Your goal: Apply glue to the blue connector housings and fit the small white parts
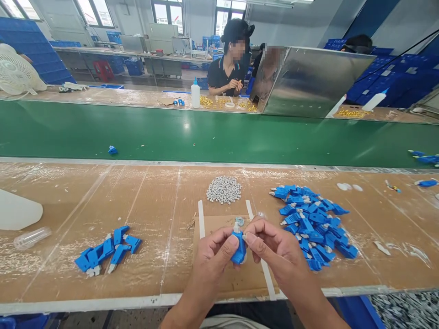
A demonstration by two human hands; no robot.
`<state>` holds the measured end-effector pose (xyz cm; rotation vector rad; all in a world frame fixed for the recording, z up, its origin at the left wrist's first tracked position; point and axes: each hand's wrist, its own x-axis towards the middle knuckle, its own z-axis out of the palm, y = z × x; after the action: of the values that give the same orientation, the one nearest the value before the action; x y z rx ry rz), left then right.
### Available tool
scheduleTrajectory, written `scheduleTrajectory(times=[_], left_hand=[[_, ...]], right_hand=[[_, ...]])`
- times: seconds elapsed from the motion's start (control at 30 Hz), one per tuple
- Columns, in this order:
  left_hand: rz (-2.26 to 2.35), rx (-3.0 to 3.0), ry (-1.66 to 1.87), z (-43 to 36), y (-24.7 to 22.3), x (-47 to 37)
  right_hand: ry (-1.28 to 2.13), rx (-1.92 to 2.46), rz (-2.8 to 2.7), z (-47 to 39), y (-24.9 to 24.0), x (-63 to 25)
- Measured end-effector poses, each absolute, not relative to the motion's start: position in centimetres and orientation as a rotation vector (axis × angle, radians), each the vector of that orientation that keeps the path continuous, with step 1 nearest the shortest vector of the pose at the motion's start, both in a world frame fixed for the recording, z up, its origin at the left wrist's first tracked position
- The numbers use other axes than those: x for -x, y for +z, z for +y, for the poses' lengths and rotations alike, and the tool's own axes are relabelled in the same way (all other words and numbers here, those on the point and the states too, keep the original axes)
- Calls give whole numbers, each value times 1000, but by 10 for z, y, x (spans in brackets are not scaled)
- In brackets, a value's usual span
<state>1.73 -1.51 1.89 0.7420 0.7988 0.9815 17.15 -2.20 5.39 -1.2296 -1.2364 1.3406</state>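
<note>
My left hand (216, 256) grips a blue plastic part (238, 249) with a white tip pointing away from me, above a cardboard sheet (222, 278) taped to the table. The fingers of my right hand (270, 244) are pinched together at the right side of that part; whatever small thing they hold is too small to name. Beyond the cardboard lies a round heap of small grey pieces (223, 190). To the right spreads a large pile of blue parts with white tips (315, 224). A smaller group of similar blue parts (108, 249) rests on the left.
A green belt (171, 132) crosses behind the table, with a few blue parts on it. A clear plastic tube (32, 238) and a white container (18, 211) lie at far left. Across the belt, a person (228, 68) sits near yellow pieces and a white bottle (195, 94).
</note>
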Motion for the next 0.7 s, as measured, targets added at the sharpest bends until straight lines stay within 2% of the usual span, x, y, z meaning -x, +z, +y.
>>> scheduleTrajectory(times=[0.3,0.7], left_hand=[[928,-1234,1085,-14,20,-15],[860,-1413,969,-5,33,-13]], right_hand=[[1100,1385,-1353,-26,44,-164],[1771,1113,-771,-7,21,-184]])
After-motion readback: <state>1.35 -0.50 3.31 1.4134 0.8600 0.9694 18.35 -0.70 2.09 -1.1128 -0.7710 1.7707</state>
